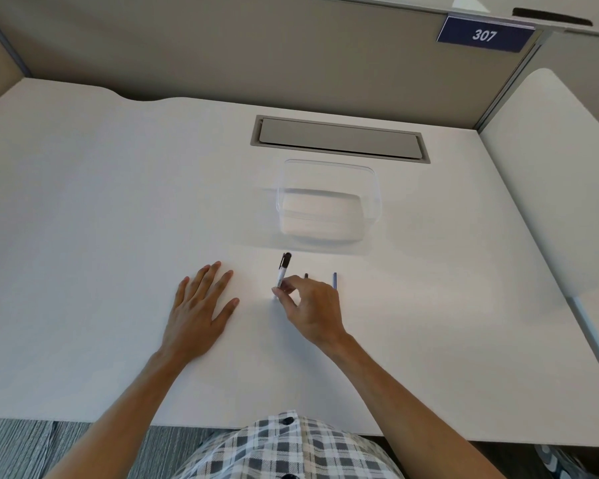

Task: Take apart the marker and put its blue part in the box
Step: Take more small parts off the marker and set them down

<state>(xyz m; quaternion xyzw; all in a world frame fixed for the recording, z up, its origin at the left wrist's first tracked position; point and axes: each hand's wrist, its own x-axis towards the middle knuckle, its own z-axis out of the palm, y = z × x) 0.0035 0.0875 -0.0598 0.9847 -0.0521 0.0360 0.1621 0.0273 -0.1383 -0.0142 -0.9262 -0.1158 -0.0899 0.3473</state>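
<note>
The marker is pinched low on its barrel by the right hand; beyond the grip stands the box. The left hand is laid flat, fingers spread, holding nothing.

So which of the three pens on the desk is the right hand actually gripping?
The leftmost one, the white marker with the black cap. The right hand pinches its lower barrel; the dark pen and bluish pen lie untouched behind the hand.

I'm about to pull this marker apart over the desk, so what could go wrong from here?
Only the right hand pinches the marker, near its lower end; the left hand lies flat on the desk. A one-handed grip could slip as the cap comes off.

Two thin pen-like items lie beside the right hand and could be knocked.

The clear box is hard to see, so a drop could miss.
</note>
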